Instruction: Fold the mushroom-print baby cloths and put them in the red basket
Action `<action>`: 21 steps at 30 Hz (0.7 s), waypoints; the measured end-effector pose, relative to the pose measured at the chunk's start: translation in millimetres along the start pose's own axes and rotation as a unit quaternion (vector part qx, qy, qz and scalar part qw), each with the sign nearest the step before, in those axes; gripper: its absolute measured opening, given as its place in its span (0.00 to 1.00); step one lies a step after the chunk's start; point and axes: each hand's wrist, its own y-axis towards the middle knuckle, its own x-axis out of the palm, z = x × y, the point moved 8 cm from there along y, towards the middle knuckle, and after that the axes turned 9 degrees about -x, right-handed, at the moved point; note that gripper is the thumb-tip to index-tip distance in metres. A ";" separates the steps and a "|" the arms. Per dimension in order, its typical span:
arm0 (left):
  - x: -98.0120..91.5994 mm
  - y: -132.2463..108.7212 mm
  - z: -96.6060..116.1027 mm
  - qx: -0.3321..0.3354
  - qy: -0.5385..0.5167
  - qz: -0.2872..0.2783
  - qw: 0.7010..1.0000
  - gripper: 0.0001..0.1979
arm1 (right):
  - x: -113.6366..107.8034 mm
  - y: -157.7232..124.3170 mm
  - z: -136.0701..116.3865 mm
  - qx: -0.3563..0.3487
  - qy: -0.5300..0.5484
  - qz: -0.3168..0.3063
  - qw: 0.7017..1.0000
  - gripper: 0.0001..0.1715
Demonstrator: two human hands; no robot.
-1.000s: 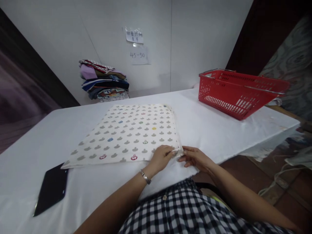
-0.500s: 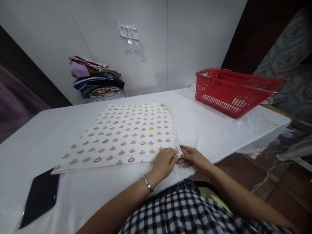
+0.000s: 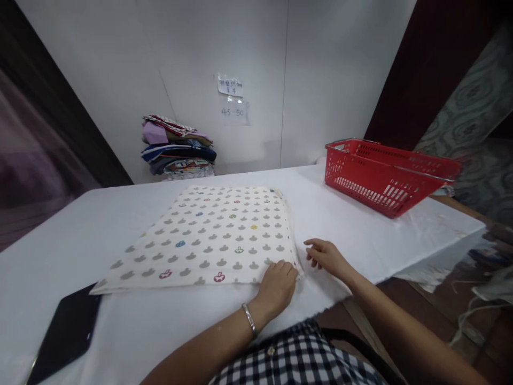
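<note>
Cloth [image 3: 216,240] lies flat on table [image 3: 120,219], nr front edge. L hand [image 3: 277,289] is on cloth's nr R corner, fingers bent, can't tell if pinching; R hand [image 3: 326,258] is just beside cloth's R edge, off it, fingers loosely apart.

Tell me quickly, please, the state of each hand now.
Left hand: on the patterned cloth at its near right corner; grip cannot be told.
Right hand: open, beside the cloth, holding nothing.
</note>
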 end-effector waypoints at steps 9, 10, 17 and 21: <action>2.5 -5.7 -2.2 0.014 -0.013 0.032 0.999 0.04 | 3.1 86.2 6.8 0.032 -0.040 0.041 0.998 0.04; 2.6 -5.7 -2.7 0.013 -0.016 0.034 0.999 0.04 | 4.7 91.7 7.4 0.033 -0.049 0.040 0.997 0.04; 4.5 -4.5 -2.8 0.027 -0.022 0.044 0.998 0.04 | 8.1 115.0 9.7 0.002 -0.123 0.038 0.992 0.07; 6.0 -3.6 -3.8 0.025 -0.023 0.038 0.999 0.04 | 10.3 118.2 6.1 -0.020 -0.168 0.027 0.985 0.10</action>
